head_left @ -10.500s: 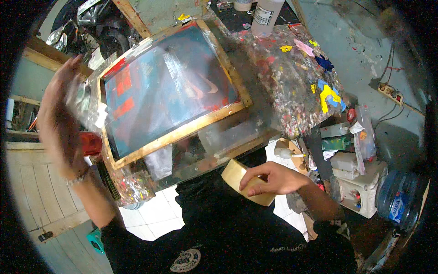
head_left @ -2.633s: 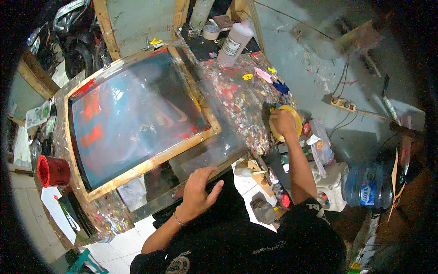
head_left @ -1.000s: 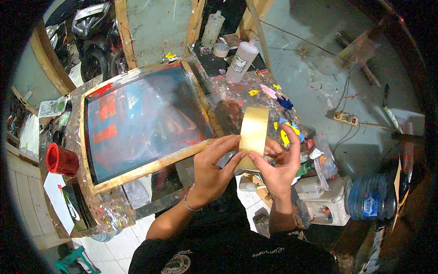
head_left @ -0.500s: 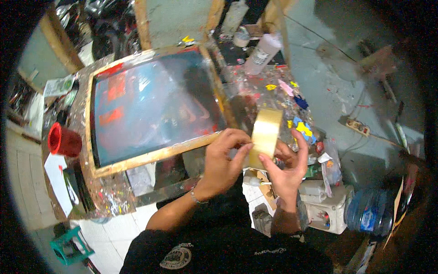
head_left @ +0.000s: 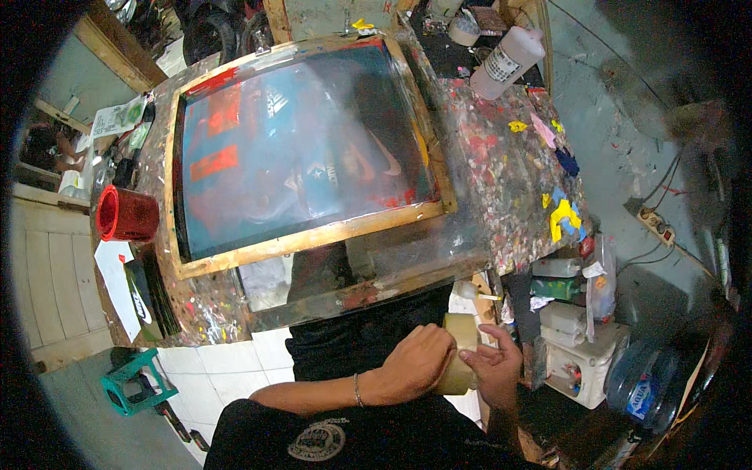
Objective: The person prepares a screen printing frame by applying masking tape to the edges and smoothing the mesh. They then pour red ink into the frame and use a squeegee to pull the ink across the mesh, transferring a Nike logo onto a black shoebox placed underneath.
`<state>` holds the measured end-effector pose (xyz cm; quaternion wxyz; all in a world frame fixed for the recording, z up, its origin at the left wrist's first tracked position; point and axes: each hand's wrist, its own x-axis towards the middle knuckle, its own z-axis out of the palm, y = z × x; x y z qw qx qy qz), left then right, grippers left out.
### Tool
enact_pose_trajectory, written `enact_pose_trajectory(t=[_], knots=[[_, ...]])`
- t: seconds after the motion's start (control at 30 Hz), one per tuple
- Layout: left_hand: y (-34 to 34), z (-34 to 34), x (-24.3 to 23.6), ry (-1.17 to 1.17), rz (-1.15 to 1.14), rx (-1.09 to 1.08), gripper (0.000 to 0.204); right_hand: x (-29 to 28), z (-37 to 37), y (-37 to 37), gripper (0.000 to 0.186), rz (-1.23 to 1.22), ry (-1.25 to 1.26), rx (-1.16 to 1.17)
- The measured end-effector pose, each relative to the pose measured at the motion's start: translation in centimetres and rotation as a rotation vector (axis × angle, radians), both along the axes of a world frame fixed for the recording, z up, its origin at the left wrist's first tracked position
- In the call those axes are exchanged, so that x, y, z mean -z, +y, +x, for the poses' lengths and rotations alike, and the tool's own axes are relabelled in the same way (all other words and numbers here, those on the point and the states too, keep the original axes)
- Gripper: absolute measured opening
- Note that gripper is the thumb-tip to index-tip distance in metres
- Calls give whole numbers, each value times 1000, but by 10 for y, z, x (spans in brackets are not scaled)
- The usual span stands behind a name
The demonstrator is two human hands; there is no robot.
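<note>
One wooden frame (head_left: 313, 239) lies at eleven o'clock. At five o'clock, the left hand (head_left: 419, 359) bends its fingers by the tape roll (head_left: 459, 379), tips hidden; the right hand (head_left: 498, 366) pinches it, thumb in front. The roll has just dropped, farther from the frame.

A black short-sleeved shirt (head_left: 376, 439) fills the lower middle of the frame. On its front, left of the frame's centre line, sits a round pale emblem (head_left: 316, 441) with lettering around its ring; a smaller pale marking (head_left: 479, 443) farther right is too dim to read. A thin silvery bracelet (head_left: 358, 389) circles the wrist of the left hand (head_left: 419, 359). Creased black cloth (head_left: 348, 341) shows just above that forearm
</note>
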<state>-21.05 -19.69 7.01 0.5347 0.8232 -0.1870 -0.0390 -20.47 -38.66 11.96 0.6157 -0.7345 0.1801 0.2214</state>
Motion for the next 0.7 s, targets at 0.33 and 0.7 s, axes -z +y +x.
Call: enact_pose_trajectory(t=[0.33,0.7], knots=[[25,14,4,230,-12,-29,26,39,4,12,56,63,22,-71],[36,25,0,328,-69,-59,12,62,-25,-14,118,-91,-34,-599]])
